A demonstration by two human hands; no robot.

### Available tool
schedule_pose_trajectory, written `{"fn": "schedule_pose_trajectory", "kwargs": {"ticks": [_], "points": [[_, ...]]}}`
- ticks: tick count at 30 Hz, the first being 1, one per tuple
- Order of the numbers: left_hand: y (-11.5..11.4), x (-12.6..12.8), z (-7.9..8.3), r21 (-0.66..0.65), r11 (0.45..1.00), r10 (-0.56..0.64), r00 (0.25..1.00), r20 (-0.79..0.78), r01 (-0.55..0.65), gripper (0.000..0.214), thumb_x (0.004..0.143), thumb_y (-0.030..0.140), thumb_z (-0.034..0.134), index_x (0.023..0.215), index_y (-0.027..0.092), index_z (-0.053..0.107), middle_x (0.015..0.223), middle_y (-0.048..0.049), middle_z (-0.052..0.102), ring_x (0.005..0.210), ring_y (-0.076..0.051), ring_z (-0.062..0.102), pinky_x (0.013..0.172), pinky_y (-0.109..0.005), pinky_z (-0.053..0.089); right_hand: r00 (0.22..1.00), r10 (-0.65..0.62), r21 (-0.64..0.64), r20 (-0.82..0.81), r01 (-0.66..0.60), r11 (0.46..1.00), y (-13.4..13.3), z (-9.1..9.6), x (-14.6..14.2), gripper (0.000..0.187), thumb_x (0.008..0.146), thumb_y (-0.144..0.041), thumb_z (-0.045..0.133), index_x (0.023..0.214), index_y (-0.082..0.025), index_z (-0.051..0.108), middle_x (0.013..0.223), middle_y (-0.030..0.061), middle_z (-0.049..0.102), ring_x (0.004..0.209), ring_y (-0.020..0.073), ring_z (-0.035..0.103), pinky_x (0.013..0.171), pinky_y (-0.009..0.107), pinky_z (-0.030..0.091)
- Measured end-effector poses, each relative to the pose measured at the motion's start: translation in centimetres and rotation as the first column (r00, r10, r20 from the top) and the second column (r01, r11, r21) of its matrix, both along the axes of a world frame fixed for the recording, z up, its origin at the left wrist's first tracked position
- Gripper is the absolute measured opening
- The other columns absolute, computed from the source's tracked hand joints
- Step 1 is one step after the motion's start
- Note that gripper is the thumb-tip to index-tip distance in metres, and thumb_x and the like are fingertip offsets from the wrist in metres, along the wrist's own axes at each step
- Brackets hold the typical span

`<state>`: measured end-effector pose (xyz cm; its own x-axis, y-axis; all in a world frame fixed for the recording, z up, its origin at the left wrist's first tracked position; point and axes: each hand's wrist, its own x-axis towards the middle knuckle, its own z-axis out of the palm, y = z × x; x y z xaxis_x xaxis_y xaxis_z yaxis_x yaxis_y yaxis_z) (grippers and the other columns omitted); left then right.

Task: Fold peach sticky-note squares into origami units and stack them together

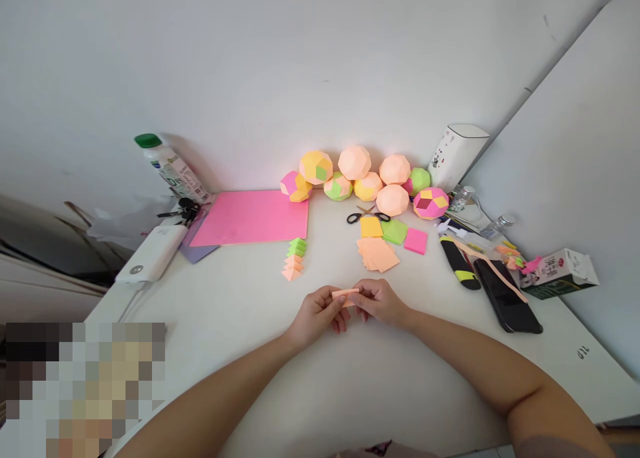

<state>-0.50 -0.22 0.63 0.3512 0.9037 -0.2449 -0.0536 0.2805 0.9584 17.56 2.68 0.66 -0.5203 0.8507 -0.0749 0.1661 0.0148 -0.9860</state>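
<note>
Both my hands meet over the middle of the white table (pixel 240 305), pinching a small folded peach paper strip (pixel 345 293) between them. My left hand (pixel 317 313) grips its left end, fingers curled. My right hand (pixel 379 301) pinches its right end. Just beyond them lies a fanned stack of peach paper squares (pixel 378 253), and to the left a small pile of folded green and peach paper units (pixel 295 258).
Several paper polyhedron balls (pixel 367 175) line the wall. Scissors (pixel 369 215), yellow, green and pink note pads, a large pink sheet (pixel 250 217), a white power bank (pixel 150 255), a bottle (pixel 170 166), a black phone (pixel 506 295), a marker and a carton (pixel 560 273) surround the hands.
</note>
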Motion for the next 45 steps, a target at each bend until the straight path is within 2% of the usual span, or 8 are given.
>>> {"fn": "schedule_pose_trajectory", "kwargs": {"ticks": [10,28,39,45], "points": [[0.00,0.03,0.06,0.002,1.000,0.004,1.000,0.016,-0.004,0.036,0.080,0.049,0.057,0.088,0.014,0.057,0.063,-0.0015,0.063,0.048,-0.013,0.061,0.046,-0.025,0.048,1.000,0.005,-0.042,-0.010,-0.006,0.999,0.02,0.29,-0.09,0.029,0.082,-0.040,0.057,0.068,-0.015,0.054,0.052,-0.0027,0.056,0.042,0.0085,0.052,0.043,0.019,0.041],[0.00,-0.04,-0.46,0.003,1.000,0.003,1.000,0.010,-0.003,0.036,0.081,0.049,0.057,0.088,0.014,0.056,0.060,0.0001,0.062,0.045,-0.012,0.059,0.044,-0.024,0.047,1.000,0.008,-0.037,-0.013,-0.008,0.999,0.12,-0.16,0.09,0.031,0.084,-0.040,0.055,0.067,-0.015,0.052,0.054,-0.0018,0.057,0.041,0.0078,0.053,0.041,0.018,0.040],[0.66,-0.62,-0.06,-0.020,0.989,-0.149,0.988,0.029,0.150,0.032,0.080,0.044,0.061,0.089,0.014,0.052,0.064,-0.0021,0.066,0.046,-0.012,0.060,0.044,-0.023,0.047,1.000,0.006,-0.059,-0.027,-0.008,0.998,0.02,-0.15,0.21,0.032,0.083,-0.042,0.055,0.067,-0.015,0.052,0.054,-0.0013,0.058,0.039,0.0080,0.052,0.039,0.018,0.039],[0.59,-0.54,-0.36,-0.004,0.994,-0.105,0.993,0.053,0.106,0.032,0.080,0.044,0.060,0.086,0.014,0.051,0.063,-0.0008,0.064,0.046,-0.012,0.059,0.043,-0.024,0.047,1.000,0.026,-0.037,0.000,-0.026,0.999,0.14,-0.05,0.17,0.034,0.087,-0.042,0.049,0.066,-0.015,0.050,0.054,-0.0012,0.057,0.041,0.0077,0.052,0.040,0.017,0.037]]}}
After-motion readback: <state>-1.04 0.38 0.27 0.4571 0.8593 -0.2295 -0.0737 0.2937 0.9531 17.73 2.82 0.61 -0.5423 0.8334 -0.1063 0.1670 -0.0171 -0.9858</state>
